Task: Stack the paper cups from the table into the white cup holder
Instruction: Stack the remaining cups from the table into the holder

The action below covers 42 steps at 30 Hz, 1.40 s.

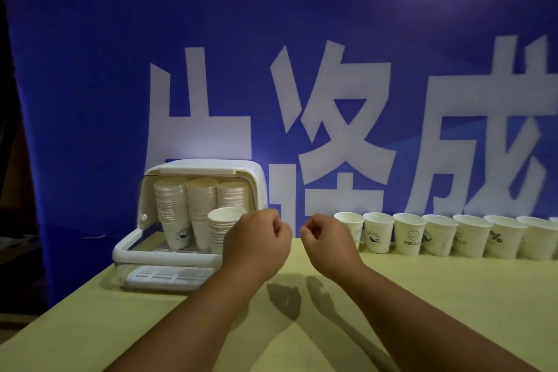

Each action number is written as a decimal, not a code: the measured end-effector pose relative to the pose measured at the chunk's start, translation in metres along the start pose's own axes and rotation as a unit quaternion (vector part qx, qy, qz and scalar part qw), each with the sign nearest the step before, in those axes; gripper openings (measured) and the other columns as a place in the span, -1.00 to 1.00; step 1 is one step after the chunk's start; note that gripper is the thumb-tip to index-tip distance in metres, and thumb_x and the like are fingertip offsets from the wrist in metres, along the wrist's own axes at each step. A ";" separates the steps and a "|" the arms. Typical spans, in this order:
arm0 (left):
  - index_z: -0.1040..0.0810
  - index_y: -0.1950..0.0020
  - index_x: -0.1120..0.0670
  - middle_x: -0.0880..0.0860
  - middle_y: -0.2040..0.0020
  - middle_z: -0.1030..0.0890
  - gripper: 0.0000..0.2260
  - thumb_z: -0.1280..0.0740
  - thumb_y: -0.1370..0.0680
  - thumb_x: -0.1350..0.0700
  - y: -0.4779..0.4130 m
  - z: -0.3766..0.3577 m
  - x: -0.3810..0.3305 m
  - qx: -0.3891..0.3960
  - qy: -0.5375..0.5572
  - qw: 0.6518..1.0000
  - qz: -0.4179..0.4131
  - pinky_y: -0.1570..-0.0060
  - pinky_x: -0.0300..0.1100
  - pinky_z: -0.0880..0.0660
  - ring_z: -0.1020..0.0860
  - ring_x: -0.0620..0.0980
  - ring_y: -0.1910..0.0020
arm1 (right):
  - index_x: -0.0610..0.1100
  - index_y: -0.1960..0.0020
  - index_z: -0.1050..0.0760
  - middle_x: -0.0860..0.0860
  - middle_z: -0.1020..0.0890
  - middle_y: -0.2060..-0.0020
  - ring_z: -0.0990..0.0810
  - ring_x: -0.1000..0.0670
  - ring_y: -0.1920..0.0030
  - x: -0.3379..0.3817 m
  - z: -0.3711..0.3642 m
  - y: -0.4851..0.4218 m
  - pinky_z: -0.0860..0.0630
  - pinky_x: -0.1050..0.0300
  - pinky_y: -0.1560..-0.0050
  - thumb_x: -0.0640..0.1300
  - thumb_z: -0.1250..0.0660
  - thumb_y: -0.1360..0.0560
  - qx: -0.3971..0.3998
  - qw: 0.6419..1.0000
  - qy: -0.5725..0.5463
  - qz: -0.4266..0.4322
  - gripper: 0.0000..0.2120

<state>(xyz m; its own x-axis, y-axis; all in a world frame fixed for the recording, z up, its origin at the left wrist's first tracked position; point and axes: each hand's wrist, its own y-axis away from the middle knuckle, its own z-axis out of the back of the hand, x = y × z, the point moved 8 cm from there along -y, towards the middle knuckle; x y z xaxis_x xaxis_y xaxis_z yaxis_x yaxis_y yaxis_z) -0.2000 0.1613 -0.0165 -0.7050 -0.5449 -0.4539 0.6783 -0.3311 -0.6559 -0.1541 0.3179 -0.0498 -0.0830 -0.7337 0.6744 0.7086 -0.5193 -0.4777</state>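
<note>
The table (422,296) has a pale yellow-green top and stands against a blue banner (90,69) that fills the far side of the room. Left of the banner the room is dark.

The banner carries large white Chinese characters. Their lower parts are hidden behind the things on the table, and the rightmost is cut by the frame edge. Among the row of paper cups (379,232) along the far right edge, one cup (409,234) shows a smiley face over "HELLO". Another cup (498,237) bears a "%" sign. The other prints are too small to read.

The white cup holder (256,181) sits at the far left, near the table's left edge, with its front open. Three tall cup stacks (200,208) stand inside it and a shorter stack (222,226) stands in front of them. A slatted white tray (169,276) lies just in front of the holder.

The left hand (256,244) hovers before the short stack and the right hand (329,244) is just beside it. Both have their fingers curled in and hold nothing. The near half of the table is bare apart from the forearms and their shadows.
</note>
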 end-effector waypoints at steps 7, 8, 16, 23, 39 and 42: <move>-0.44 0.25 0.01 -0.01 0.28 -0.53 -0.77 -0.29 -0.61 0.03 -0.004 -0.100 -0.029 0.099 0.049 0.992 0.066 0.38 -0.19 -0.37 -0.44 -0.08 0.35 | 0.04 0.08 -0.55 0.12 -0.63 0.23 -0.61 0.12 0.23 -0.091 0.055 -0.016 -0.62 0.19 0.12 -0.08 -0.35 -0.59 -0.047 0.995 0.070 -0.055 -0.92; -0.44 0.22 0.00 -0.02 0.27 -0.53 -0.78 -0.29 -0.62 0.04 -0.004 -0.115 -0.034 0.115 0.051 0.990 0.067 0.37 -0.21 -0.38 -0.44 -0.09 0.33 | 0.05 0.08 -0.54 0.13 -0.63 0.23 -0.61 0.12 0.23 -0.104 0.060 -0.018 -0.64 0.14 0.09 -0.07 -0.35 -0.59 -0.057 0.993 0.081 -0.069 -0.92; 0.00 -0.63 -0.21 -0.02 -0.46 -0.44 -0.36 -0.30 -0.67 0.03 -0.006 -0.202 -0.059 0.171 0.045 0.984 0.012 -0.16 -0.08 -0.60 -0.51 0.04 -0.35 | 0.18 -0.58 -0.04 0.02 -0.55 -0.28 -0.59 0.00 -0.16 -0.168 0.071 -0.038 -0.57 0.12 -0.02 -0.21 -0.40 -0.52 -0.016 0.990 0.106 -0.092 -0.19; -0.35 -0.37 -0.05 -0.03 -0.22 -0.55 -0.77 -0.20 -0.71 0.01 -0.012 -0.192 -0.055 0.089 0.009 0.996 0.001 0.02 -0.15 -0.59 -0.54 -0.06 -0.04 | 0.01 -0.26 -0.49 0.03 -0.64 -0.07 -0.61 0.01 0.01 -0.174 0.086 -0.039 -0.61 0.03 -0.03 -0.14 -0.36 -0.56 -0.100 0.984 0.124 -0.082 -0.72; -0.38 -0.05 -0.05 -0.08 0.01 -0.50 -0.85 -0.12 -0.72 -0.08 -0.008 -0.058 -0.031 -0.041 0.039 0.998 -0.017 0.13 -0.11 -0.55 -0.52 -0.05 0.08 | -0.08 -0.06 -0.55 0.02 -0.62 0.03 -0.58 0.03 0.04 -0.076 0.092 -0.017 -0.49 0.20 0.12 -0.04 -0.32 -0.61 -0.129 0.992 -0.004 -0.008 -0.88; -0.44 -0.03 0.02 -0.02 0.03 -0.52 -0.82 -0.13 -0.72 -0.02 -0.008 -0.024 -0.017 -0.084 0.038 0.995 -0.044 0.19 -0.02 -0.52 -0.51 0.07 0.11 | -0.06 -0.02 -0.54 0.01 -0.61 0.05 -0.58 0.03 0.05 -0.041 0.084 -0.017 -0.44 0.26 0.20 -0.04 -0.33 -0.60 -0.120 0.992 -0.040 0.011 -0.90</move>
<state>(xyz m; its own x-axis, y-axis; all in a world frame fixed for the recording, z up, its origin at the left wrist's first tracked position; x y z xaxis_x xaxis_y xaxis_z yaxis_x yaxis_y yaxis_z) -0.1985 0.1919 -0.0186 -0.7777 -0.4579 -0.4308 0.5742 -0.2382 -0.7833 -0.1037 0.3943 -0.0219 -0.0064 -0.7143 0.6999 0.5218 -0.5994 -0.6070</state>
